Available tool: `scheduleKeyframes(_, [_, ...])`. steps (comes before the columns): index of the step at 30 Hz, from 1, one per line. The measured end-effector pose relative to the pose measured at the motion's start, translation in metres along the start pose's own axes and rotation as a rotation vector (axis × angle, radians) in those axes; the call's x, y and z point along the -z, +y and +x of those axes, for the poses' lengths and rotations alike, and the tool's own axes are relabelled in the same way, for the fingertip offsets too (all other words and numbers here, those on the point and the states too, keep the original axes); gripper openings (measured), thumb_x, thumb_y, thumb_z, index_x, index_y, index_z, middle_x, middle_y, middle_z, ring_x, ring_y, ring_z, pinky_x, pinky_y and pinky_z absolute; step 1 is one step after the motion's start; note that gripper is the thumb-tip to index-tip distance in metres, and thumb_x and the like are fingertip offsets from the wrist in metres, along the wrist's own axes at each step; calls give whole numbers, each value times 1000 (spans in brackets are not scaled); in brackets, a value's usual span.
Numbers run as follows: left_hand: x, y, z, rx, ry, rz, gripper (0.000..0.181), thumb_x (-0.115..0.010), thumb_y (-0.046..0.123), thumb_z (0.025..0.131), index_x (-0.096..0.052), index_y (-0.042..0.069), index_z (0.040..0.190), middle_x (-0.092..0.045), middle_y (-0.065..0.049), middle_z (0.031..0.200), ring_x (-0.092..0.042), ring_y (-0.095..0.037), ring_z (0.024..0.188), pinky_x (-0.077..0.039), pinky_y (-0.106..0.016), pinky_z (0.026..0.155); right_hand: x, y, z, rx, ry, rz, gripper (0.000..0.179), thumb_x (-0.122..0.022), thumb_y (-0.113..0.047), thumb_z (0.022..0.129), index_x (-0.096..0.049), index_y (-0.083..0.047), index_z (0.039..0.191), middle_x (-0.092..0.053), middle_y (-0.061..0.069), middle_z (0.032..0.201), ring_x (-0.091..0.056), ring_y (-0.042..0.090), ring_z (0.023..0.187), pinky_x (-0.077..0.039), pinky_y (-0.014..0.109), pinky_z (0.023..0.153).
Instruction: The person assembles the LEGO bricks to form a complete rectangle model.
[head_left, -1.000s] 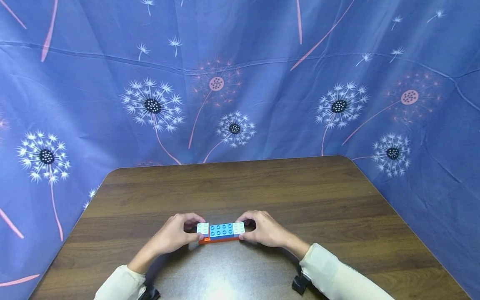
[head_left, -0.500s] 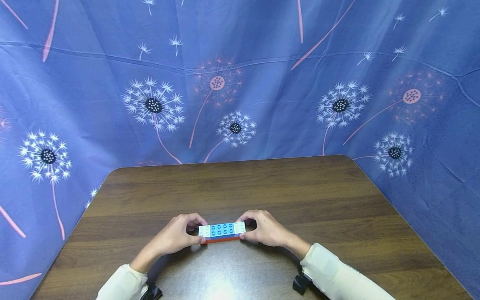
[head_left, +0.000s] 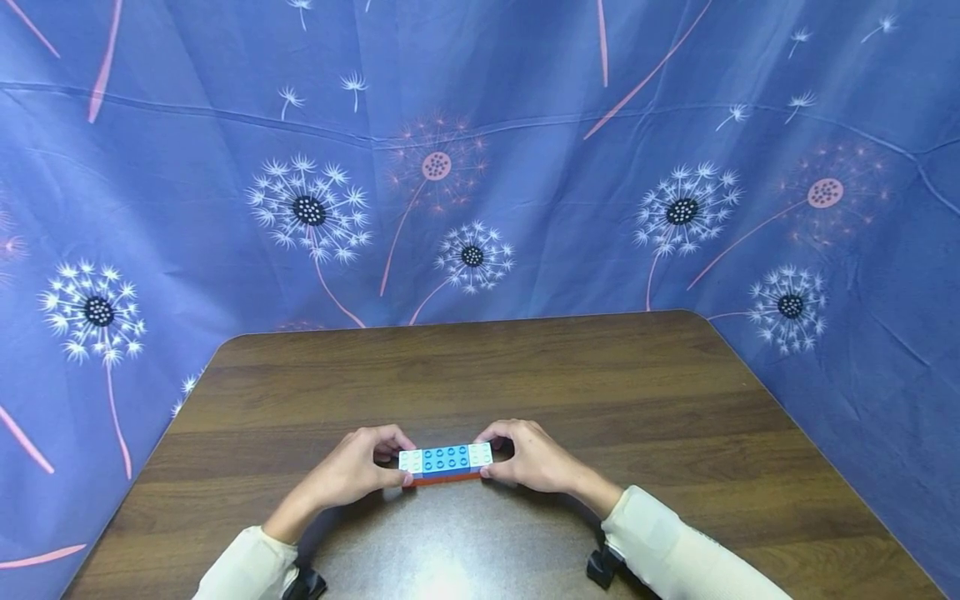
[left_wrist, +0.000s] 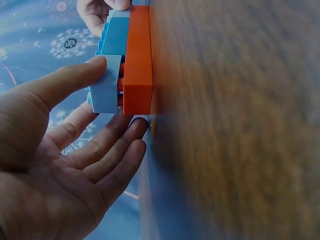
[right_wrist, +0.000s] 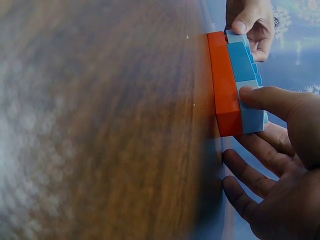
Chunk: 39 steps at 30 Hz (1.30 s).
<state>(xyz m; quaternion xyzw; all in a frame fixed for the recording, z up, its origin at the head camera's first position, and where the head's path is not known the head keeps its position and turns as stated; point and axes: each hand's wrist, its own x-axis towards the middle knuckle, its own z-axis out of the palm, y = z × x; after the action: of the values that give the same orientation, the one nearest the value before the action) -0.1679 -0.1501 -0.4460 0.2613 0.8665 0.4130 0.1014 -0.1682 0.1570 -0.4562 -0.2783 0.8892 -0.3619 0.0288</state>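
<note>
A long orange toy building brick point(left_wrist: 137, 65) lies on the table with a row of bricks on top: a blue brick point(head_left: 446, 459) between a left white brick point(head_left: 410, 461) and a right white brick point(head_left: 480, 454). My left hand point(head_left: 352, 468) pinches the left white brick between thumb and fingers. Orange studs show in a narrow gap under that brick in the left wrist view. On the other end, my right hand point(head_left: 534, 461) pinches the right white brick, which sits flush on the orange brick point(right_wrist: 223, 90) in the right wrist view.
The brown wooden table point(head_left: 480, 375) extends around the bricks, with a bright glare patch near its front. Behind it hangs a blue cloth point(head_left: 525, 167) with dandelion prints. Black wrist mounts point(head_left: 602, 568) sit under both sleeves.
The left white brick has shifted into line with the blue brick, covering the orange corner that showed in front of it. The left hand moved slightly with it; the right hand stays almost still.
</note>
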Motion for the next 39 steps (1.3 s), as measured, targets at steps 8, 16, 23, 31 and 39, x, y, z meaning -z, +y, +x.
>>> scheduleKeyframes(8, [1, 0, -1, -18, -2, -33, 28, -86, 18, 81, -71, 11, 104, -78, -2, 97, -71, -10, 89, -57, -27, 78, 0, -1, 0, -3, -9, 8, 28, -87, -14, 79, -74, -15, 104, -73, -7, 96, -63, 10, 90, -51, 25, 81])
scheduleKeyframes(16, [2, 0, -2, -5, 11, -10, 28, -87, 22, 80, -73, 14, 102, -77, 1, 95, -70, -8, 86, -56, -27, 78, -1, -2, 1, -4, -10, 16, 27, -86, -14, 79, -75, -15, 104, -73, -7, 95, -64, 11, 90, -51, 26, 81])
scheduleKeyframes(23, [2, 1, -3, -6, 36, 40, 26, -87, 21, 80, -74, 16, 102, -77, 3, 96, -71, -9, 89, -57, -28, 79, 0, -1, 2, -4, -19, 22, 26, -86, -15, 80, -74, -16, 104, -73, -7, 96, -64, 12, 91, -51, 26, 81])
scheduleKeyframes(31, [0, 2, -2, -22, 55, 65, 26, -87, 20, 79, -75, 17, 101, -77, 4, 94, -69, -5, 87, -56, -29, 80, 1, -1, 0, -10, -16, 18, 26, -87, -15, 80, -74, -17, 103, -72, -8, 94, -62, 9, 90, -51, 25, 80])
scheduleKeyframes(39, [0, 0, -1, -10, 35, 36, 26, -87, 19, 79, -75, 16, 102, -77, 3, 94, -69, -6, 87, -57, -28, 79, 0, 0, 0, -1, -20, 6, 26, -87, -16, 81, -74, -17, 104, -73, -8, 97, -62, 9, 91, -51, 26, 82])
